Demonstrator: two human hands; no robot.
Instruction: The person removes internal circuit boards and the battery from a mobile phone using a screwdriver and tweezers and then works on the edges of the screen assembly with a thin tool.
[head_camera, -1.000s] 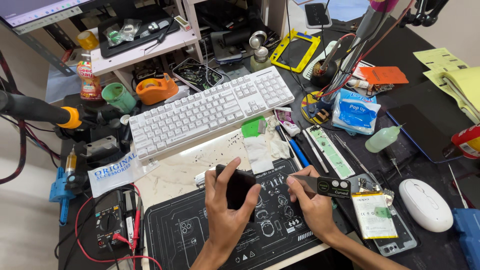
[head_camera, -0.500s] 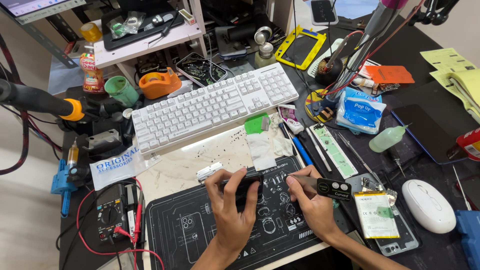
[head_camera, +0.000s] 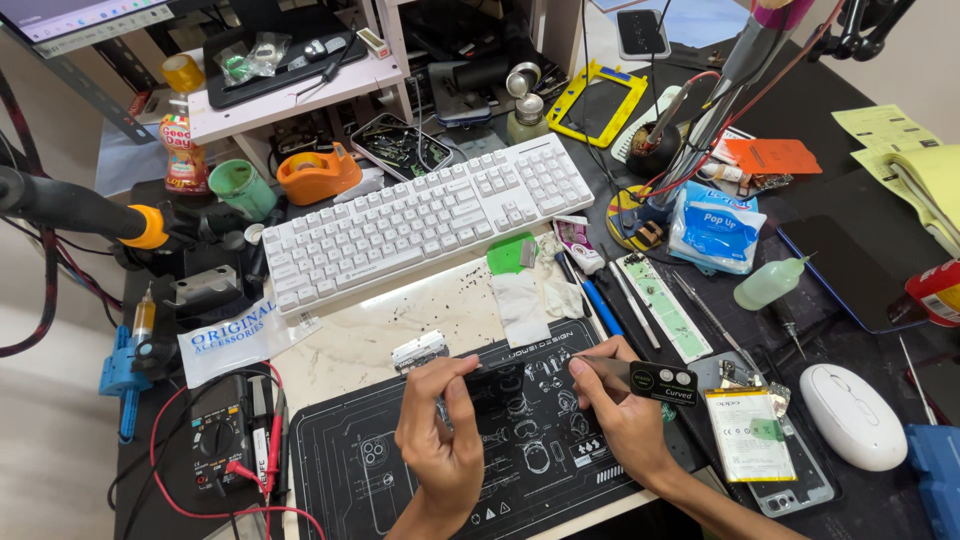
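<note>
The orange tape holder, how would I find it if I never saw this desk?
Start at the white keyboard in the middle. Look just past its far left end, below the white shelf. The orange tape dispenser sits beside a green cup; it's the only orange, snail-shaped thing there.

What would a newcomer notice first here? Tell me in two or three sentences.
The eye lands first on the two hands low in the middle: the left hand pinches a small dark part, and the right hand holds black tweezers pointed at it, over a black work mat. Just behind lies a white keyboard. A white mouse sits to the right amid the clutter.
</note>
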